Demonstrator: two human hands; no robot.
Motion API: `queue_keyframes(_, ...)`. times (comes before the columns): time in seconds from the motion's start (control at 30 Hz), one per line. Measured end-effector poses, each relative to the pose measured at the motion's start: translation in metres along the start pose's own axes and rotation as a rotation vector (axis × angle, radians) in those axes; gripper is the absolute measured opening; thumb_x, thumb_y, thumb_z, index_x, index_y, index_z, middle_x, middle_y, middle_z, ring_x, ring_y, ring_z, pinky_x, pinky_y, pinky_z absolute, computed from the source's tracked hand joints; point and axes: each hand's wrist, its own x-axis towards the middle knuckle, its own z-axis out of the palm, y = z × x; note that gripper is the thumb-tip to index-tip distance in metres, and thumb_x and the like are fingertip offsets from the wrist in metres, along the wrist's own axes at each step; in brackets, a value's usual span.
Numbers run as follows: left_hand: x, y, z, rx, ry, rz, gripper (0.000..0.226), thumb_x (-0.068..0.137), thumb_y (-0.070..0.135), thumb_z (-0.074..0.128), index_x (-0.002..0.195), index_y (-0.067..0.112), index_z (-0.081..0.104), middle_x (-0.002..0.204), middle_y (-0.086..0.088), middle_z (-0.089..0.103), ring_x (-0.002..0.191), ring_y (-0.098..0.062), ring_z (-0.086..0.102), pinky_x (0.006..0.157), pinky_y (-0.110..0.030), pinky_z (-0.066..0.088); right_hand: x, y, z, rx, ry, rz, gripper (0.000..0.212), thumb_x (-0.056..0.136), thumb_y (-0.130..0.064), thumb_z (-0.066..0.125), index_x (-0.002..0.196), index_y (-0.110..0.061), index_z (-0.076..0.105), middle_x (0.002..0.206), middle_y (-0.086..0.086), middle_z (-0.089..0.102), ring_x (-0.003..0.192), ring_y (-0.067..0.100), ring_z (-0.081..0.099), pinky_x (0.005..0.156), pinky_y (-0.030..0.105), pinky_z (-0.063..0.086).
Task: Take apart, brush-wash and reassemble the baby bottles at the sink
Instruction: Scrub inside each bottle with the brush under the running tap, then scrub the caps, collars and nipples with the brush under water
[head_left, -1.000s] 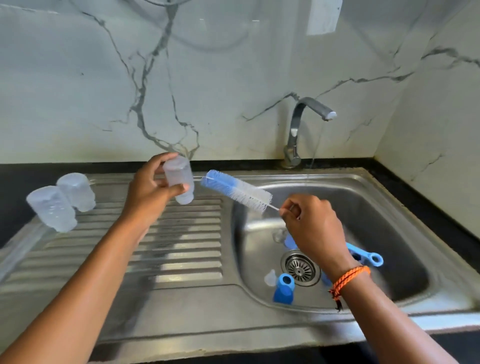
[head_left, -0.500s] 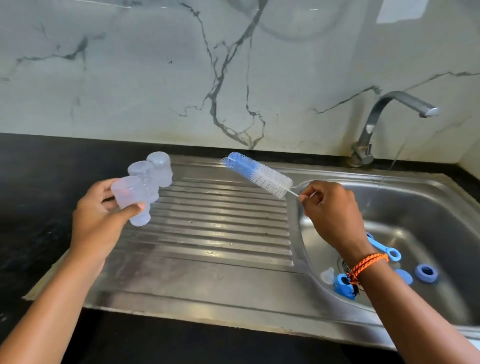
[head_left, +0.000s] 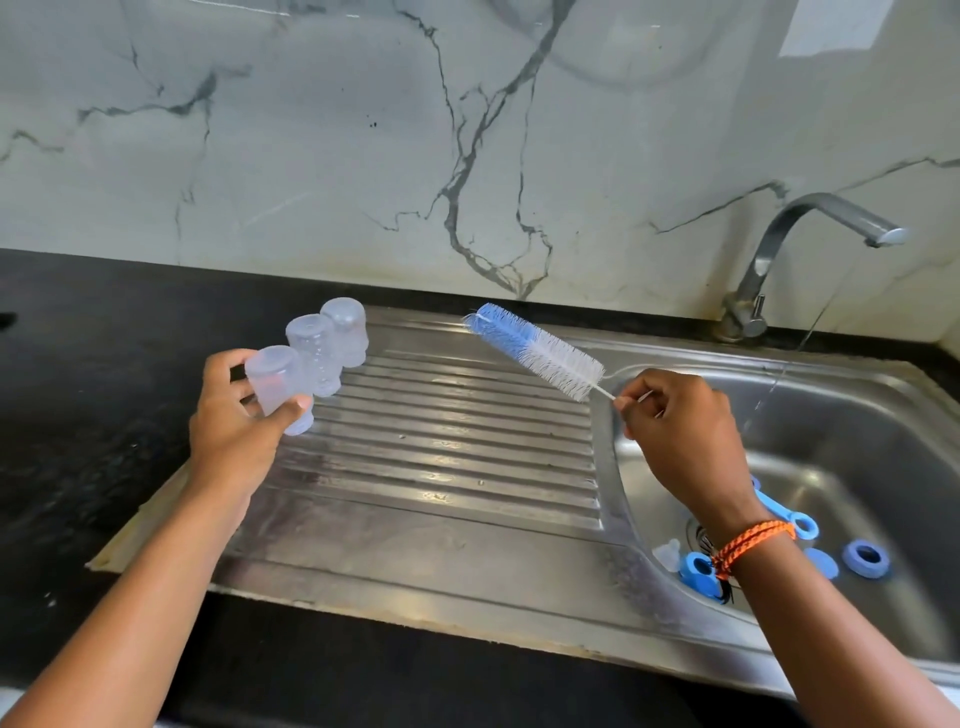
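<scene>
My left hand (head_left: 234, 426) grips a clear baby bottle (head_left: 275, 382), mouth down, over the left end of the ribbed drainboard (head_left: 447, 441). Just behind it two more clear bottles (head_left: 314, 353) (head_left: 345, 330) stand upside down on the drainboard. My right hand (head_left: 680, 436) pinches the wire handle of a blue and white bottle brush (head_left: 530, 351), whose bristles point up and left over the drainboard. In the sink basin (head_left: 831, 457) lie blue screw rings (head_left: 866, 558) (head_left: 698, 569), a clear teat (head_left: 667, 552) and a blue handle (head_left: 789, 522).
The tap (head_left: 810, 239) at the back right runs a thin stream of water into the basin. Black counter (head_left: 78, 405) surrounds the sink on the left and front. A marble wall stands behind.
My left hand has carried the bottle leftward from beside the brush to just in front of the two upturned bottles. The view has swung left with it. The brush stays raised.
</scene>
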Motion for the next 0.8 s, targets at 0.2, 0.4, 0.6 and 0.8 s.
queue_keyframes(0.2,-0.001,-0.003,0.0,0.024,0.006,-0.002,0.074,0.071,0.031,0.097,0.115,0.059,0.044,0.129,0.012,0.065,0.116,-0.011,0.066,0.083,-0.027,0.05,-0.004,0.005,-0.001,0.0,0.003,0.008,0.014,0.097,-0.019,0.066,0.085,-0.025,0.073,0.076,0.0,0.072,0.075,0.024,0.067,0.072,0.046,0.06)
queue_keyframes(0.4,-0.009,0.012,-0.003,0.25,0.09,0.121,0.093,0.074,0.044,0.093,0.147,0.038,0.035,0.154,0.004,0.047,0.138,-0.023,0.049,0.101,-0.043,0.045,-0.004,0.01,-0.005,0.004,0.007,0.026,0.017,0.096,-0.016,0.065,0.086,-0.026,0.073,0.078,0.001,0.072,0.076,0.026,0.067,0.072,0.046,0.06)
queue_keyframes(0.6,-0.03,0.07,0.018,0.462,0.164,0.492,0.086,0.081,0.046,0.083,0.151,0.029,0.035,0.16,0.001,0.036,0.145,-0.03,0.039,0.096,-0.06,0.051,0.003,0.02,-0.016,0.017,0.046,0.033,0.013,0.098,-0.022,0.067,0.087,-0.026,0.072,0.076,0.0,0.071,0.073,0.027,0.068,0.07,0.05,0.061)
queue_keyframes(0.8,-0.056,0.131,0.109,0.359,-0.049,0.622,0.051,0.095,0.05,0.069,0.138,0.031,0.05,0.141,0.008,0.053,0.13,-0.018,0.05,0.088,-0.032,0.044,0.006,0.042,-0.041,0.034,0.103,0.067,0.013,0.095,-0.026,0.069,0.083,-0.025,0.072,0.072,-0.005,0.069,0.074,0.027,0.066,0.07,0.045,0.058)
